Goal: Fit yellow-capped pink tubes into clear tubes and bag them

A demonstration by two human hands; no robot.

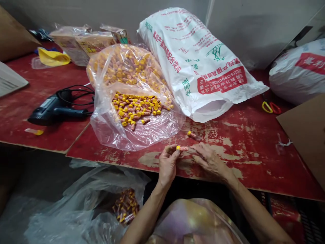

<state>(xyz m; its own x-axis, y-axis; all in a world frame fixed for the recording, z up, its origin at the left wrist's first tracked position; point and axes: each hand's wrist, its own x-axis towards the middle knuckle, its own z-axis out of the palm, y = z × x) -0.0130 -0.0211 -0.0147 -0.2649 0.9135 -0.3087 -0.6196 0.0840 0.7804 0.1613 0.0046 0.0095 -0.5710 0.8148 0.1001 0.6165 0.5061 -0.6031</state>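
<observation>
My left hand [168, 159] pinches a small clear vial [183, 148] with a yellow cap and red-and-white contents between thumb and fingers. The cap sits at my fingertips, and the vial points right. My right hand [207, 158] is at the vial's far end, thumb and index apart; whether it touches a clear film there is hard to see. Just beyond my hands, a similar capped vial [193, 136] lies on the red table [254, 152]. A clear plastic bag [122, 140] full of such vials lies open behind, several spilling toward its mouth.
A heat gun [54, 108] with its cord lies left, near a loose yellow-tipped tube [34, 131]. A white printed sack [198, 61] stands behind. Scissors [271, 107] and a cardboard box [304, 135] are right. Below the table edge, another plastic bag [83, 203] holds more vials.
</observation>
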